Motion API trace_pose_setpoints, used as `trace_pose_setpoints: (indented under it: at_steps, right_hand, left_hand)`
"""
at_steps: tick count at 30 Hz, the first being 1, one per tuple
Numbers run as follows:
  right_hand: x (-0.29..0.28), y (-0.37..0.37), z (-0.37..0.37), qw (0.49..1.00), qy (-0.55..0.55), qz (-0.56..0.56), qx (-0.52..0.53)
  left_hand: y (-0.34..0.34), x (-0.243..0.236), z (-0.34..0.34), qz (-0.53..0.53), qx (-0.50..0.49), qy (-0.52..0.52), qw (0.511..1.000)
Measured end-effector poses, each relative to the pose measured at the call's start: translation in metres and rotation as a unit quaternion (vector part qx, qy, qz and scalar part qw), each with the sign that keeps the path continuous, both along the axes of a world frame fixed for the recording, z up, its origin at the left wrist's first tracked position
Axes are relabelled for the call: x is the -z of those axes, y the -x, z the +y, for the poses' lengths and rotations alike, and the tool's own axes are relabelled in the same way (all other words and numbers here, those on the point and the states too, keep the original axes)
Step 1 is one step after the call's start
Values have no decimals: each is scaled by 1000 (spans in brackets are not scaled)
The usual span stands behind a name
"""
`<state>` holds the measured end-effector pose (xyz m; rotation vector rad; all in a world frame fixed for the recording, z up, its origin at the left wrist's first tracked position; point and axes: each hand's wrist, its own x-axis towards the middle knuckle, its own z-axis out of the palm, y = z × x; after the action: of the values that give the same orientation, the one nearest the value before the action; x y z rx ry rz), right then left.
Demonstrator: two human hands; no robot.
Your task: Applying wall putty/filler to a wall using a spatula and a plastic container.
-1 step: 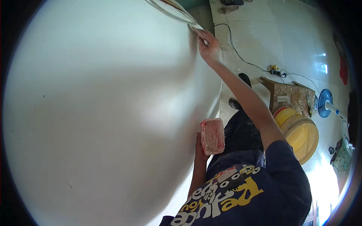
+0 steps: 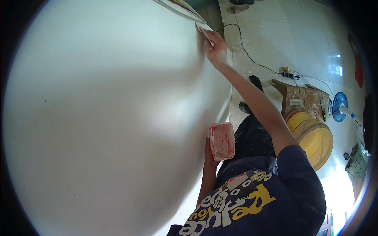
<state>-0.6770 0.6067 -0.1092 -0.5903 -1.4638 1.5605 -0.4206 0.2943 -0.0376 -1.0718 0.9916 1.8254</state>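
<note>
My right hand [image 2: 216, 49] reaches far forward along a smooth white wall [image 2: 98, 118], near its far edge. Its fingers are closed on a thin, flat putty knife [image 2: 201, 30], mostly covered by the hand; the blade end meets the wall. White smears mark the fingers. Closer to my body, my left hand [image 2: 210, 152] grips a rectangular tub [image 2: 222, 141] from the side, its fingers partly hidden. The tub is pinkish red, caked with pale residue, and held beside the wall.
A worn wooden stool [image 2: 301, 98] stands to my right, with yellow buckets [image 2: 315, 141] next to it. A dark cable [image 2: 246, 49] crosses the tiled floor to a power strip [image 2: 289, 74]. Farther right is a blue-based fan [image 2: 339, 107]. Slippers [image 2: 239, 8] lie at the far end.
My right hand has shifted slightly forward and left along the wall with the putty knife. The left hand and tub have barely moved.
</note>
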Motion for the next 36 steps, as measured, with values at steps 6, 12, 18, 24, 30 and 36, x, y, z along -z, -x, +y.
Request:
trace_pose_setpoints:
  at_steps: [6, 12, 18, 24, 30, 36]
  right_hand:
    - [-18, -5, 3, 988, 8, -121, -91]
    - [-31, -16, -35, 990, 122, -26, -66]
    - [2, -8, -13, 990, -79, -120, -6]
    - [16, 3, -22, 998, 15, -60, -4]
    - [35, -28, -4, 991, 54, -10, -123]
    - [21, -9, -4, 983, -52, -157, -77]
  left_hand:
    - [5, 4, -4, -20, 21, -30, 999]
    - [5, 10, -7, -27, 1, -43, 999]
    - [9, 16, -11, -16, 17, -75, 997]
    - [6, 23, -17, -23, 1, -47, 999]
    - [12, 23, -18, 3, 21, -90, 996]
    - [11, 19, -12, 19, -8, -111, 994]
